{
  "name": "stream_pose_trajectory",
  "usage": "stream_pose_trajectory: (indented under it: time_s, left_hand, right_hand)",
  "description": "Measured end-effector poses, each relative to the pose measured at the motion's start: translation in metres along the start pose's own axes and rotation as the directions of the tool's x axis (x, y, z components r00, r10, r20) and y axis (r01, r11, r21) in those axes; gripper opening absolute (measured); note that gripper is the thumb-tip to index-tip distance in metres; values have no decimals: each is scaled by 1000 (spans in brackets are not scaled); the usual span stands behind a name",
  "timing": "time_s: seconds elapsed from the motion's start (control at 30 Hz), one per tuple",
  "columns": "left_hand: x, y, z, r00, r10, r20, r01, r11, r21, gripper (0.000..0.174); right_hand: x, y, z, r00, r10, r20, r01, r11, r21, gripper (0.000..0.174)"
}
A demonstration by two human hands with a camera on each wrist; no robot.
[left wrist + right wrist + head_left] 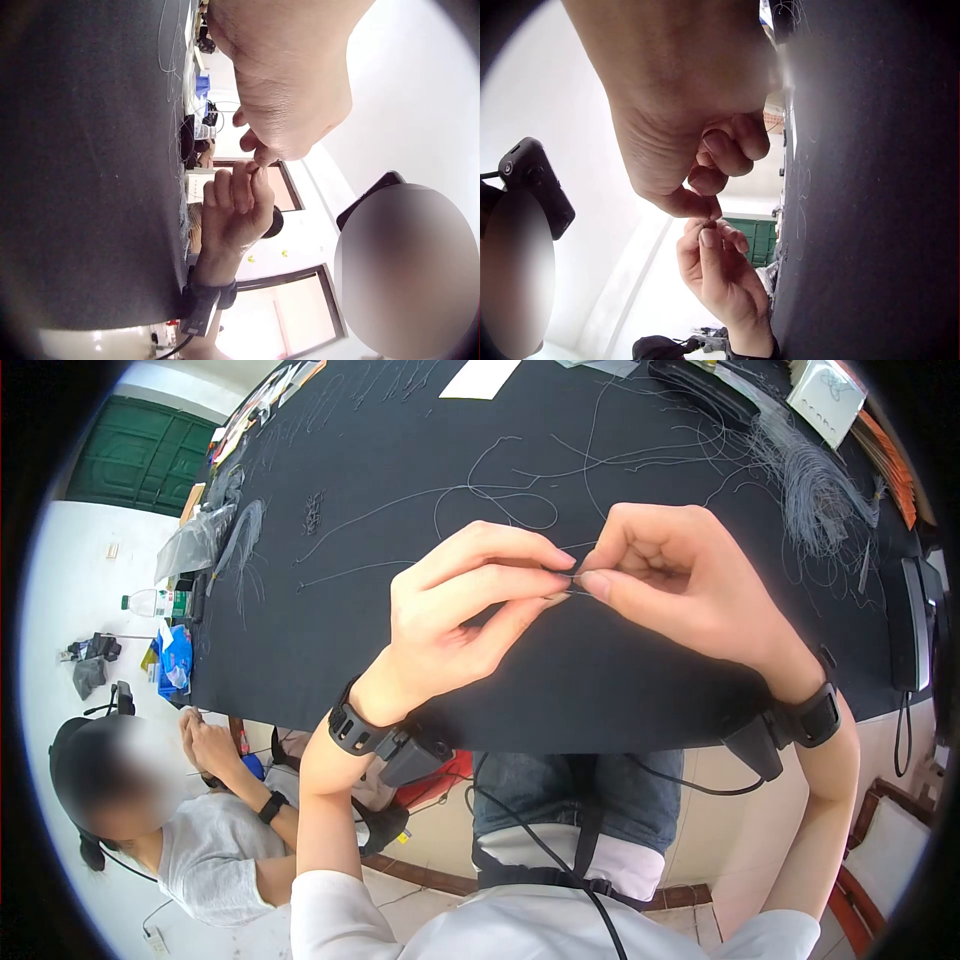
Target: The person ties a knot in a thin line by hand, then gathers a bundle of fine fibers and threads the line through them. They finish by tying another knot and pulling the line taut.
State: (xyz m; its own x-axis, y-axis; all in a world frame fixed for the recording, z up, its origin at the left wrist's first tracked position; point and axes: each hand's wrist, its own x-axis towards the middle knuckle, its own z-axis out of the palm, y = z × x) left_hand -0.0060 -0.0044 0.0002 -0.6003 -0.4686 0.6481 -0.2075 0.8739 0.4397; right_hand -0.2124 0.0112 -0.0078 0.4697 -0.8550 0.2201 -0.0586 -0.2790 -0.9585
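Note:
My left hand (455,610) and right hand (700,585) meet fingertip to fingertip over the black-covered table (620,700). Between left thumb and fingers a thin grey cord (345,571) is pinched; its tail runs out to the left across the cloth. The right thumb and index finger pinch the cord too, with the other right fingers curled into the palm. In the right wrist view, the left hand (724,277) lies just below the right fingertips. Most of the cord between the hands is hidden by the fingers.
Loose cords (480,488) loop over the cloth beyond my hands. A thick bundle of grey cords (815,480) lies at the right, near a silver-and-black device (908,625). Plastic bags (195,545) and another cord bundle (240,545) are at the left edge. Another person (215,840) sits at left.

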Motion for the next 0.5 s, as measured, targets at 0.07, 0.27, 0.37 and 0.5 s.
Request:
stream_pose_trajectory:
  time_s: [0.07,0.27,0.37,0.5]
  left_hand:
    - [0,0,0,1000,4,-4,-4,1000,7,18]
    - [1,-1,0,1000,2,-7,-2,1000,7,19]
    - [1,-2,0,1000,-2,-4,2,1000,12,19]
    - [0,-2,1,1000,-7,-12,7,1000,-12,19]
  right_hand:
    - [0,1,-1,1000,-5,6,5,1000,-6,10]
    - [2,1,-2,1000,-2,13,2,1000,-12,10]
    - [2,2,-2,1000,-18,8,19,1000,-23,10]
    - [2,1,-1,1000,-1,2,1,1000,-29,10]
